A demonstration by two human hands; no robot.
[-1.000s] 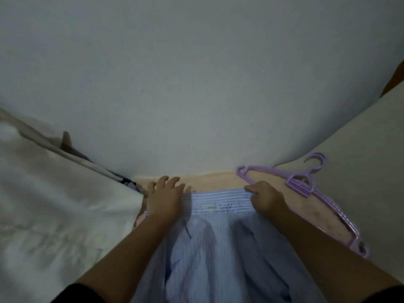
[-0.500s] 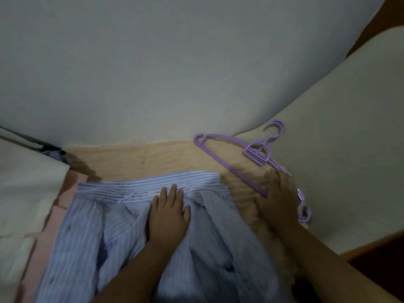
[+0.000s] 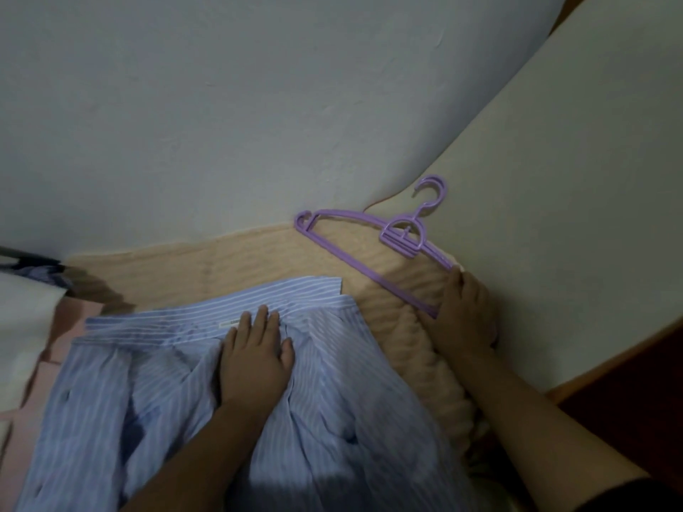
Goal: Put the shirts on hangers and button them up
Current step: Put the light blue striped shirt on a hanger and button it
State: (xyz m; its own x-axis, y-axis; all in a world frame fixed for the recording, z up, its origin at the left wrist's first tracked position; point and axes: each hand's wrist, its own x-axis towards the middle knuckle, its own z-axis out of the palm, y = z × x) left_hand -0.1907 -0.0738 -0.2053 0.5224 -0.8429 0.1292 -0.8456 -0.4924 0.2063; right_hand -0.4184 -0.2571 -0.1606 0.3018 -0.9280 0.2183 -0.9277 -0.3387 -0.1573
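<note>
The left hand (image 3: 255, 354) lies flat, fingers straight and spread, on the blue striped shirt (image 3: 207, 393) just below its collar at lower centre. At centre right, the right hand (image 3: 460, 314) covers the lower end of the purple hangers (image 3: 373, 249); whether it grips them cannot be told. The hangers run diagonally from upper left to lower right on the beige blanket (image 3: 229, 264), hooks pointing to the upper right, while the shirt's collar lies toward the top of the frame.

blue-and-white striped shirt (image 3: 207, 393), purple hangers (image 3: 373, 249), beige blanket (image 3: 229, 267), pink cloth (image 3: 70, 327)
</note>
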